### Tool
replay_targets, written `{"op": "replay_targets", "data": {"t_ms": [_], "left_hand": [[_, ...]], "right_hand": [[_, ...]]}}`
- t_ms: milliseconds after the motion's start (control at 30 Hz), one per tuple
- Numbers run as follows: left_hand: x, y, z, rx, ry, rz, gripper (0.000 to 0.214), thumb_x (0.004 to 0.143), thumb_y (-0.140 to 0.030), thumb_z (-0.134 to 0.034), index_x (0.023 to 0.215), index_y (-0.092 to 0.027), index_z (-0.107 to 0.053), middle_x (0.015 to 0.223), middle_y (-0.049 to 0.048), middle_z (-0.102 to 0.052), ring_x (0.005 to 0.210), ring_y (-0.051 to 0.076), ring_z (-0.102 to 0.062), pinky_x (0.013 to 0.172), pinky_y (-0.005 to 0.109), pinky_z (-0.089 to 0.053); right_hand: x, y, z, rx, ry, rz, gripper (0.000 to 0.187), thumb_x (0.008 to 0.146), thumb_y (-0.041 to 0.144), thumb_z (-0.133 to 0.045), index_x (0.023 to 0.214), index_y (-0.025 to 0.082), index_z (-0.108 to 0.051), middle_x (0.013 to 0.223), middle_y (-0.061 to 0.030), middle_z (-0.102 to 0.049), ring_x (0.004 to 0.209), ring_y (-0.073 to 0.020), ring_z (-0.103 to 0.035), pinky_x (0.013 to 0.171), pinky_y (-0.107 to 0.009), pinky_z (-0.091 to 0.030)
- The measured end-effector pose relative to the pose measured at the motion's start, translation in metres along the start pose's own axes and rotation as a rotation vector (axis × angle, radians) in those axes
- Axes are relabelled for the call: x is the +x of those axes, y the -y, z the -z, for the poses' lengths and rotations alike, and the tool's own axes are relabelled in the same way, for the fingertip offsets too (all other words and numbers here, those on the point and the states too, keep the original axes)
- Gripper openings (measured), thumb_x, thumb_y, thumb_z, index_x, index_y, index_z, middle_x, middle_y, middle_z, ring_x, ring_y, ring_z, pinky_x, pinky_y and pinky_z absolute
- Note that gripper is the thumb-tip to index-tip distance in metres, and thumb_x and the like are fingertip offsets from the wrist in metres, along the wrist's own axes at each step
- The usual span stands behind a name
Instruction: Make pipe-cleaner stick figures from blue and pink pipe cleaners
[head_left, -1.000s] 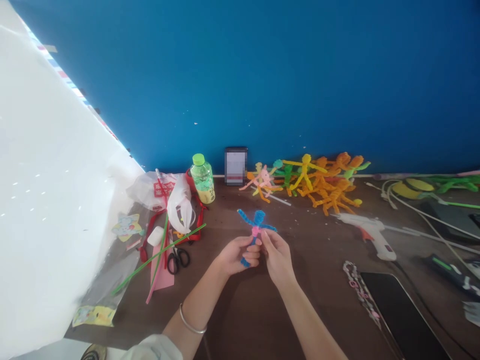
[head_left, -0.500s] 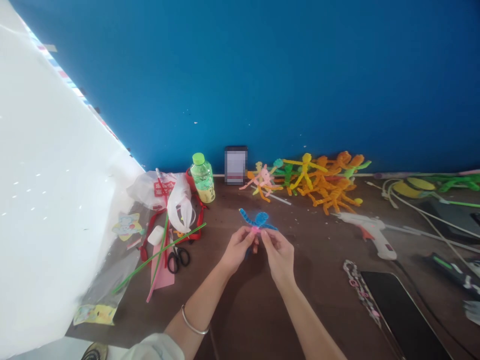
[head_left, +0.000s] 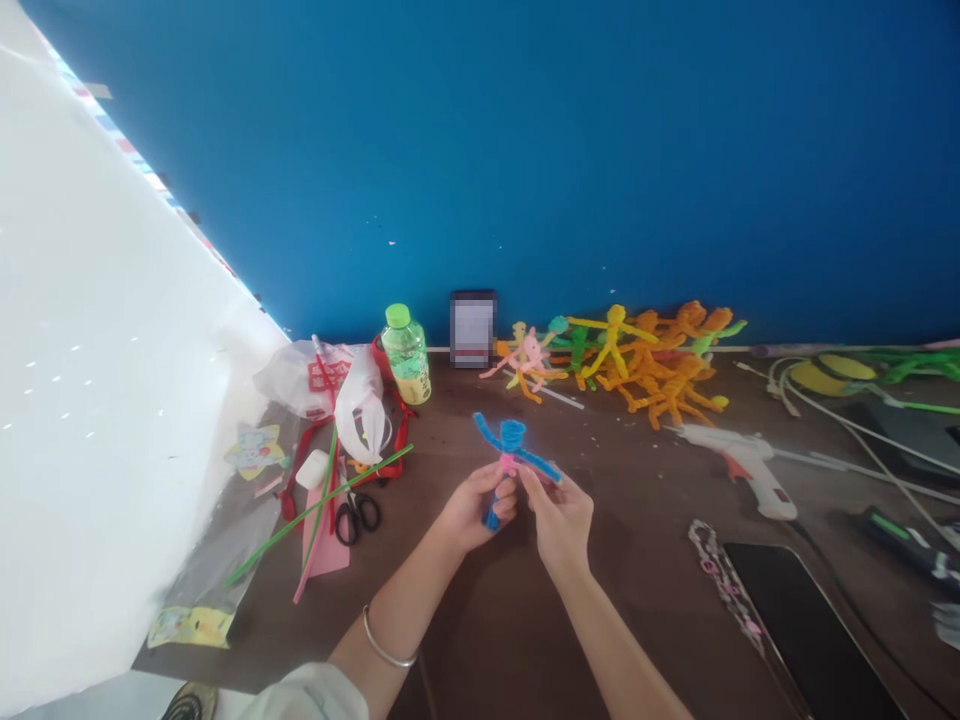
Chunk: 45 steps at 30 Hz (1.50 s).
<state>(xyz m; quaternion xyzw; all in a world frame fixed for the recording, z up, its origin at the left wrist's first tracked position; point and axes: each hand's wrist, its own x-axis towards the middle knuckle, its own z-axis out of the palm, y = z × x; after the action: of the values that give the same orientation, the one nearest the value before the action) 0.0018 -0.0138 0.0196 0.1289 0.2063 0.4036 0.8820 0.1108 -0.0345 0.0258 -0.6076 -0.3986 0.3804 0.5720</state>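
A small pipe-cleaner figure, blue with a pink middle, is held upright above the brown table. My left hand is closed round its lower blue part, thumb and fingers pinching it. My right hand is closed too, fingertips pinching the figure's pink waist just under one blue arm. A pile of finished pipe-cleaner figures, orange, yellow, green and pink, lies against the blue wall behind.
To the left lie black scissors, green pipe cleaners, a white plastic bag and a green-capped bottle. On the right are a white glue gun, cables and a dark phone.
The figure was lowered and tilted flat half a second ago; now it stands upright again, slightly turned. Both hands kept hold and shifted only slightly.
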Motion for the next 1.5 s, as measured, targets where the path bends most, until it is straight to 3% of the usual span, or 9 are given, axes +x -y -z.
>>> {"op": "replay_targets", "data": {"t_ms": [200, 433, 567, 733, 867, 933, 1067, 1167, 1500], "left_hand": [[-0.003, -0.001, 0.004, -0.099, 0.125, 0.130, 0.012, 0.073, -0.021, -0.058, 0.075, -0.013, -0.050, 0.052, -0.0067, -0.021, 0.038, 0.003, -0.016, 0.037, 0.017, -0.015], [-0.002, -0.001, 0.003, -0.027, 0.141, 0.229, 0.017, 0.073, -0.028, -0.059, 0.072, -0.014, -0.051, 0.048, -0.0063, -0.023, 0.041, 0.006, -0.029, 0.043, 0.020, -0.022], [0.003, 0.007, 0.002, 0.275, -0.039, 0.002, 0.032, 0.073, -0.042, -0.057, 0.074, -0.011, -0.058, 0.051, -0.0003, -0.046, 0.046, 0.011, -0.046, 0.048, 0.024, -0.033], [0.004, 0.018, 0.001, 0.713, -0.296, -0.379, 0.032, 0.067, -0.041, -0.065, 0.078, -0.012, -0.061, 0.066, 0.0033, -0.060, 0.060, 0.013, -0.055, 0.059, 0.025, -0.042], [0.003, 0.019, 0.001, 0.822, -0.325, -0.440, 0.032, 0.068, -0.040, -0.064, 0.087, -0.014, -0.062, 0.079, 0.0060, -0.065, 0.069, 0.015, -0.058, 0.064, 0.026, -0.045], [0.003, 0.017, 0.000, 0.827, -0.307, -0.421, 0.031, 0.074, -0.042, -0.057, 0.084, -0.013, -0.062, 0.075, 0.0055, -0.064, 0.062, 0.013, -0.057, 0.060, 0.025, -0.045], [0.005, 0.013, -0.001, 0.750, -0.275, -0.419, 0.034, 0.079, -0.043, -0.051, 0.066, -0.012, -0.055, 0.052, -0.0014, -0.051, 0.042, 0.005, -0.041, 0.046, 0.020, -0.033], [0.008, 0.014, 0.001, 0.496, -0.208, -0.392, 0.034, 0.076, -0.045, -0.055, 0.067, -0.013, -0.052, 0.047, -0.0053, -0.041, 0.039, 0.003, -0.030, 0.041, 0.018, -0.024], [0.002, 0.008, 0.000, -0.037, 0.129, -0.023, 0.022, 0.075, -0.032, -0.061, 0.074, -0.014, -0.048, 0.046, -0.0090, -0.021, 0.037, 0.002, -0.014, 0.037, 0.014, -0.012]], "right_hand": [[0.004, -0.005, 0.001, 0.085, 0.064, -0.009, 0.021, 0.068, 0.037, -0.066, 0.069, 0.017, -0.064, 0.067, -0.0013, -0.064, 0.064, -0.0153, -0.057, 0.061, -0.027, -0.045], [0.007, -0.003, 0.001, 0.352, 0.247, -0.193, 0.026, 0.067, 0.042, -0.066, 0.067, 0.019, -0.054, 0.062, 0.0000, -0.061, 0.056, -0.0150, -0.058, 0.056, -0.028, -0.047], [0.007, 0.000, 0.001, 0.315, 0.248, -0.246, 0.028, 0.071, 0.047, -0.060, 0.072, 0.020, -0.053, 0.051, 0.0033, -0.057, 0.036, -0.0112, -0.047, 0.037, -0.025, -0.039], [0.009, -0.002, 0.005, 0.030, 0.039, -0.036, 0.027, 0.069, 0.044, -0.063, 0.073, 0.017, -0.057, 0.066, -0.0026, -0.064, 0.060, -0.0163, -0.060, 0.058, -0.030, -0.049], [0.008, -0.002, 0.008, -0.135, -0.009, 0.127, 0.024, 0.070, 0.041, -0.062, 0.072, 0.018, -0.060, 0.072, -0.0045, -0.065, 0.070, -0.0188, -0.062, 0.066, -0.032, -0.049], [0.008, -0.002, 0.008, -0.172, -0.014, 0.143, 0.022, 0.070, 0.040, -0.061, 0.072, 0.018, -0.061, 0.072, -0.0047, -0.065, 0.071, -0.0191, -0.062, 0.068, -0.033, -0.049], [0.010, -0.002, 0.007, -0.109, 0.016, 0.040, 0.022, 0.068, 0.037, -0.064, 0.073, 0.016, -0.064, 0.072, -0.0058, -0.067, 0.070, -0.0198, -0.063, 0.068, -0.033, -0.050], [0.010, -0.001, 0.005, -0.003, 0.063, -0.014, 0.022, 0.068, 0.036, -0.065, 0.076, 0.016, -0.066, 0.077, -0.0068, -0.068, 0.073, -0.0197, -0.063, 0.071, -0.033, -0.049], [0.008, -0.007, 0.000, 0.275, 0.117, -0.157, 0.021, 0.065, 0.038, -0.069, 0.068, 0.018, -0.064, 0.066, -0.0002, -0.065, 0.061, -0.0130, -0.057, 0.062, -0.026, -0.045]]}}
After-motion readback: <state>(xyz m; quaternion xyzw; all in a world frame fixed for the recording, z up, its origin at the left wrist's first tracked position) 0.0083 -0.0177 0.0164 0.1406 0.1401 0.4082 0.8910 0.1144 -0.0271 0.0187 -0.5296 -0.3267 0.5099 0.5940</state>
